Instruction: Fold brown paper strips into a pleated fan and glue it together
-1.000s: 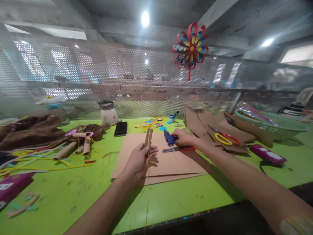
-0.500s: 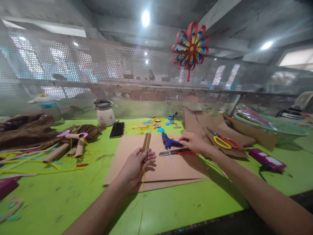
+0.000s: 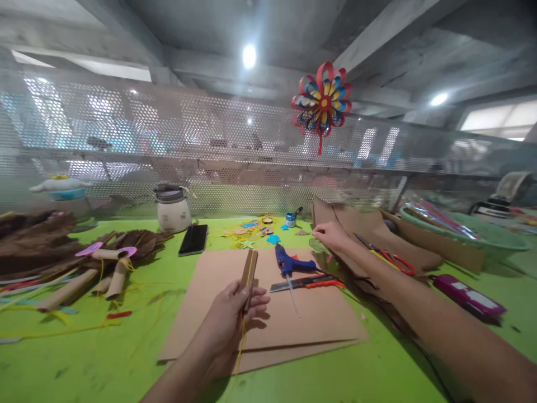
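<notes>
Brown cardboard strip (image 3: pixel 248 275) is in the L hand (image 3: pixel 229 308), pinched btwn thumb & fingers: thumb on top, other fingers poking out past its R side. Strip's long axis runs fwd, away from the person, far end leaning slightly R, near end down in the grip. Yellow string (image 3: pixel 243 333) lies along its face & trails out below the grip.

R hand (image 3: pixel 333 237) is fwd & well R of that grip, beyond the glue gun (image 3: pixel 288 263), beside the brown paper (image 3: pixel 373 224). Its fingertips are close together; can't tell if they're pinching anything.

Flat card sheets (image 3: pixel 188 319) lie under the L grip; can't tell if that hand touches them. Glue gun is just R of the grip, nozzle fwd, handle to the R; red-handled cutter (image 3: pixel 325 284) is right by it, nearer the person. Blue star (image 3: pixel 273 239) is fwd of the strip, phone (image 3: pixel 193 240) fwd-L, cardboard tubes (image 3: pixel 69 291) well L.
</notes>
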The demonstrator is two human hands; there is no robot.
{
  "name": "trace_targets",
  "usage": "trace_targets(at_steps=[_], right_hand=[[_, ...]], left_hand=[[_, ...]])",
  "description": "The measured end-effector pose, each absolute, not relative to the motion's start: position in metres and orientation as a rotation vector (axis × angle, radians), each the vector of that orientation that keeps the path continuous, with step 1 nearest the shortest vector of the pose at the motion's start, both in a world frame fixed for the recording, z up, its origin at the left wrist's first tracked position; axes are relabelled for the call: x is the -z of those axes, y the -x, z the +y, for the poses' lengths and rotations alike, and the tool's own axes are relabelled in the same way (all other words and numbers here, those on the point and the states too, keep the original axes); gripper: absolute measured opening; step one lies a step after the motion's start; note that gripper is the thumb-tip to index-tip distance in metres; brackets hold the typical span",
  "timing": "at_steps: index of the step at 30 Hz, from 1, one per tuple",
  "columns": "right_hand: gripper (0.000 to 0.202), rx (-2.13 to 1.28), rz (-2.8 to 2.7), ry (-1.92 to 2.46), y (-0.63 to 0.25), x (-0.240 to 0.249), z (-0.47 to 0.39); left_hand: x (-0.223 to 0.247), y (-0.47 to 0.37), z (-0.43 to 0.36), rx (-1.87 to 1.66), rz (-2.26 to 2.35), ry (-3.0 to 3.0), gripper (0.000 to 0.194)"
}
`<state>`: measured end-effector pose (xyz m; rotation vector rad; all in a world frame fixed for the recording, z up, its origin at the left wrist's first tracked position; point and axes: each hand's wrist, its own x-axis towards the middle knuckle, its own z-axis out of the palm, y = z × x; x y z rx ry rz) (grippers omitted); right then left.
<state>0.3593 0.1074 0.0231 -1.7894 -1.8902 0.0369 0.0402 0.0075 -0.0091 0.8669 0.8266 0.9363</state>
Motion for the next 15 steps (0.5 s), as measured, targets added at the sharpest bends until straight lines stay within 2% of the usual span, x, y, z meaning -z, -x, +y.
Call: trace_targets(at_steps=[7,12,15], right_hand=[[0.03,-0.175,-1.773,1.845,-0.373,-0.023,0.153],[0.02,-0.176,-1.74,1.781,-0.361,-0.029,0.139],[0.021,-0.175,-1.759,1.711,-0.344,-0.034,0.115]], left_hand=[[0.007,-0.039,0.009,-0.944,0.854,-0.834,0.03],[0.004,-0.039,0.009,-0.942,0.844,-0.84,0.029],[0.004,-0.04,0.009,-0.966,0.85,-0.839,0.022]])
